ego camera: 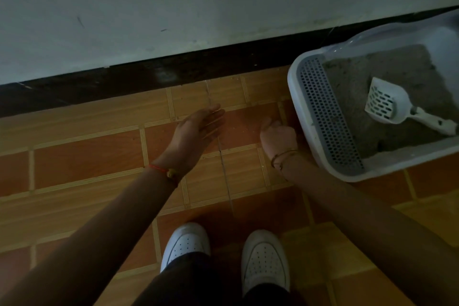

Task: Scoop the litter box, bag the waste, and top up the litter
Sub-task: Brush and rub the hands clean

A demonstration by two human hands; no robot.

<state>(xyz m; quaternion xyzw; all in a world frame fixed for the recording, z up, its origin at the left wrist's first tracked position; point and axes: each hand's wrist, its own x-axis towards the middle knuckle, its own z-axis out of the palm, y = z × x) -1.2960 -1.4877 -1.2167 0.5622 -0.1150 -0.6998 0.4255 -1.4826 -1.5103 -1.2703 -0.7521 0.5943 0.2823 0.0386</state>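
1. No words, brands, numbers or signs can be read; the view is dim.
2. The litter box [294, 97], scoop [400, 107] and shoes [186, 241] bear no legible mark.

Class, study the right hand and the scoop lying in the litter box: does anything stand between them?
Only the near wall of the litter box and its grey perforated strip lie between the right hand and the scoop. The box is open-topped and nothing covers the scoop.
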